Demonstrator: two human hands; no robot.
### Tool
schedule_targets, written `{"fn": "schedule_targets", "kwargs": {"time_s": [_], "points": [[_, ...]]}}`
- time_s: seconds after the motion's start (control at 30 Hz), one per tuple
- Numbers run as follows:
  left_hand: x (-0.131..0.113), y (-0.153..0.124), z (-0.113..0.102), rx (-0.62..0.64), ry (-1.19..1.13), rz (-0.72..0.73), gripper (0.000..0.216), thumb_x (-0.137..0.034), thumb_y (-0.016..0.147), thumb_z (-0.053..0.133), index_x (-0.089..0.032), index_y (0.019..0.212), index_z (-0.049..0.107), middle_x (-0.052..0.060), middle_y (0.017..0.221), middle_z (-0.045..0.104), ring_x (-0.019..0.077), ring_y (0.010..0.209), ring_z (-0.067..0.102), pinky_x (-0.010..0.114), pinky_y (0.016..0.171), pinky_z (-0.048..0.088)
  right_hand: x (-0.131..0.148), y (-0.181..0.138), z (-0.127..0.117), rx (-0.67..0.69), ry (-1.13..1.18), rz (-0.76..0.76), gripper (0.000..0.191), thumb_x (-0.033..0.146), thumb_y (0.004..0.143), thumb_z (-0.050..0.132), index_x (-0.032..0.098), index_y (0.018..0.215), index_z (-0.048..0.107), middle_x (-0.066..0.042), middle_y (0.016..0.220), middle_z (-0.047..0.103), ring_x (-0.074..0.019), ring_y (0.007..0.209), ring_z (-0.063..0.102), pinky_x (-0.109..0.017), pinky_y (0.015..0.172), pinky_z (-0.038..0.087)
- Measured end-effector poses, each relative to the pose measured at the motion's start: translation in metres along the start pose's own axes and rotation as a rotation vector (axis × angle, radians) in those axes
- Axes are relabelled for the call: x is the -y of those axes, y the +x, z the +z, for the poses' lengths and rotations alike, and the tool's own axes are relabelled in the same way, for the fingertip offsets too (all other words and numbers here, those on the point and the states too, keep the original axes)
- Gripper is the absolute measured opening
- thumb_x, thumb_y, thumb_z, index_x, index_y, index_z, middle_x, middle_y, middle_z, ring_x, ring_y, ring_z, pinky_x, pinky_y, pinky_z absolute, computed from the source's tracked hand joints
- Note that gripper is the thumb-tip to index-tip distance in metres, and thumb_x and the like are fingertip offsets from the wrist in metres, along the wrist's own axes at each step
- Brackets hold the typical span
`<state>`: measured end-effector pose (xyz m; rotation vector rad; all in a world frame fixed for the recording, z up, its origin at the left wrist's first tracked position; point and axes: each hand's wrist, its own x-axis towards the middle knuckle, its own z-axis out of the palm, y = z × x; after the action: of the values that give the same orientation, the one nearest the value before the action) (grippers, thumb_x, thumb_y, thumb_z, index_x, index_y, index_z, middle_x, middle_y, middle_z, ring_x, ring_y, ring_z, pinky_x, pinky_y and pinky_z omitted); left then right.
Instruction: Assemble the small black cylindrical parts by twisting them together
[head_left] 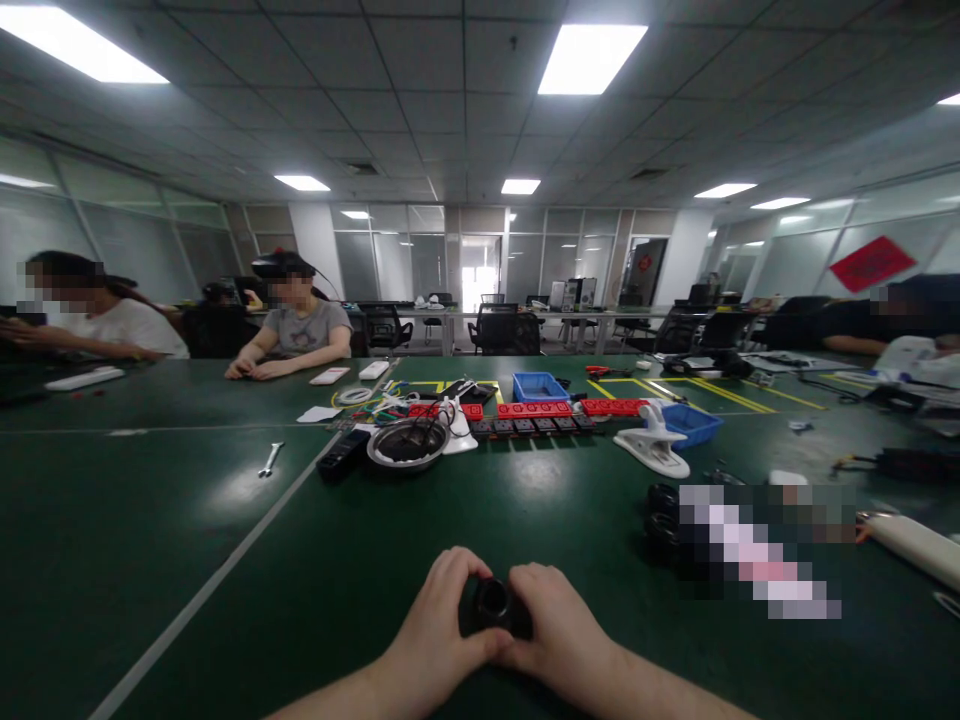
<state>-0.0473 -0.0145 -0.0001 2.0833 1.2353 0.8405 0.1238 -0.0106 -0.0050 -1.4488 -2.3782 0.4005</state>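
Table: a wide dark green work table (150, 540) with pale taped lines fills the lower view; every place below is given from it.
People: two seated people (300, 330) at its far left edge, arms resting on the top; a dark sleeve (855, 330) at its far right edge.
Red blocks: a row of flat red plastic blocks (534, 409) across the table's far middle, a small blue plastic tray (538, 386) just behind them.
Bowl: a round grey metal bowl (407, 443) left of the table's middle, a black remote-shaped box (343, 455) just beside it.
Clamp: a white plastic clamp (654, 448) right of the middle.
Wrench: a small silver wrench (270, 458) alone on the table's left half.
Left hand: left hand (442, 620) at the near edge, fingers curled round the ring's left side.
Right hand: right hand (559, 625) beside it, fingers curled round the right side; thumbs meet below.
Ring: a small black ring-shaped part (493, 603) with a round opening, gripped between both hands just above the table's near edge.
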Motion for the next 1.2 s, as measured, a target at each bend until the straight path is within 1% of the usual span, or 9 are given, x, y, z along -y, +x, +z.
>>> {"fn": "schedule_targets", "kwargs": {"time_s": [0.13, 0.3, 0.43, 0.53, 0.73, 0.87, 0.93, 1.07, 1.2], "points": [[0.003, -0.003, 0.001, -0.034, -0.061, 0.085, 0.055, -0.042, 0.066, 0.065, -0.020, 0.112, 0.044, 0.010, 0.114, 0.046, 0.0265, 0.104, 0.044, 0.041, 0.089, 0.038, 0.001, -0.002, -0.005, -0.023, 0.031, -0.054, 0.046, 0.052, 0.059, 0.066, 0.016, 0.085, 0.054, -0.006, 0.088, 0.056, -0.0217, 0.080, 0.048, -0.033, 0.071, 0.035], [0.006, -0.003, -0.010, 0.046, -0.119, 0.172, 0.040, -0.044, 0.084, 0.040, -0.025, 0.119, 0.045, 0.007, 0.119, 0.047, 0.0234, 0.112, 0.040, 0.040, 0.096, 0.032, -0.009, -0.002, -0.016, 0.105, 0.242, -0.187, 0.055, 0.039, 0.062, 0.069, 0.020, 0.110, 0.050, -0.005, 0.104, 0.054, -0.0216, 0.094, 0.047, -0.035, 0.083, 0.034], [0.005, 0.001, -0.017, 0.153, -0.158, 0.246, 0.036, -0.042, 0.086, 0.037, -0.026, 0.116, 0.050, 0.006, 0.110, 0.054, 0.0219, 0.105, 0.046, 0.037, 0.094, 0.034, -0.015, 0.001, -0.019, 0.164, 0.265, -0.214, 0.039, 0.030, 0.063, 0.069, 0.019, 0.097, 0.056, -0.003, 0.095, 0.055, -0.0195, 0.089, 0.048, -0.033, 0.081, 0.034], [0.003, 0.003, -0.018, 0.169, -0.120, 0.250, 0.035, -0.042, 0.083, 0.044, -0.024, 0.111, 0.053, 0.006, 0.104, 0.056, 0.0224, 0.100, 0.048, 0.036, 0.090, 0.036, -0.015, 0.003, -0.019, 0.170, 0.245, -0.149, 0.034, 0.030, 0.060, 0.071, 0.018, 0.088, 0.058, -0.001, 0.085, 0.055, -0.0174, 0.081, 0.048, -0.030, 0.075, 0.036], [0.003, 0.004, -0.009, 0.106, -0.064, 0.026, 0.042, -0.046, 0.060, 0.068, -0.019, 0.087, 0.051, 0.002, 0.088, 0.052, 0.0195, 0.081, 0.050, 0.030, 0.070, 0.043, -0.009, 0.001, -0.005, 0.082, 0.086, -0.013, 0.043, 0.049, 0.051, 0.073, 0.017, 0.074, 0.055, -0.001, 0.074, 0.053, -0.0163, 0.069, 0.046, -0.026, 0.060, 0.033], [0.007, 0.001, -0.002, 0.075, -0.094, 0.054, 0.071, -0.056, 0.048, 0.072, -0.019, 0.103, 0.047, 0.008, 0.104, 0.048, 0.0252, 0.094, 0.048, 0.038, 0.082, 0.041, -0.006, 0.000, 0.001, 0.018, -0.030, -0.065, 0.047, 0.058, 0.051, 0.069, 0.017, 0.066, 0.051, -0.001, 0.068, 0.053, -0.0167, 0.065, 0.045, -0.030, 0.062, 0.033], [0.009, 0.000, -0.002, 0.092, -0.136, 0.118, 0.082, -0.062, 0.053, 0.065, -0.021, 0.119, 0.039, 0.011, 0.118, 0.042, 0.0283, 0.105, 0.043, 0.043, 0.091, 0.036, -0.006, -0.001, -0.001, -0.027, 0.012, -0.096, 0.054, 0.068, 0.053, 0.060, 0.017, 0.068, 0.050, -0.002, 0.070, 0.054, -0.0177, 0.066, 0.046, -0.032, 0.065, 0.034], [0.010, -0.001, -0.008, 0.105, -0.185, 0.146, 0.055, -0.058, 0.080, 0.037, -0.026, 0.125, 0.038, 0.008, 0.125, 0.041, 0.0262, 0.114, 0.038, 0.043, 0.097, 0.030, -0.010, -0.002, -0.009, -0.070, 0.249, -0.234, 0.064, 0.074, 0.071, 0.028, 0.017, 0.091, 0.050, -0.006, 0.089, 0.054, -0.0196, 0.079, 0.047, -0.034, 0.072, 0.036], [0.007, 0.001, -0.014, 0.127, -0.201, 0.189, 0.044, -0.053, 0.083, 0.037, -0.026, 0.113, 0.052, 0.007, 0.113, 0.050, 0.0243, 0.109, 0.043, 0.040, 0.096, 0.032, -0.016, -0.002, -0.012, 0.054, 0.236, -0.287, 0.055, 0.058, 0.071, 0.051, 0.018, 0.108, 0.049, -0.006, 0.096, 0.054, -0.0210, 0.086, 0.047, -0.035, 0.078, 0.036]]}}
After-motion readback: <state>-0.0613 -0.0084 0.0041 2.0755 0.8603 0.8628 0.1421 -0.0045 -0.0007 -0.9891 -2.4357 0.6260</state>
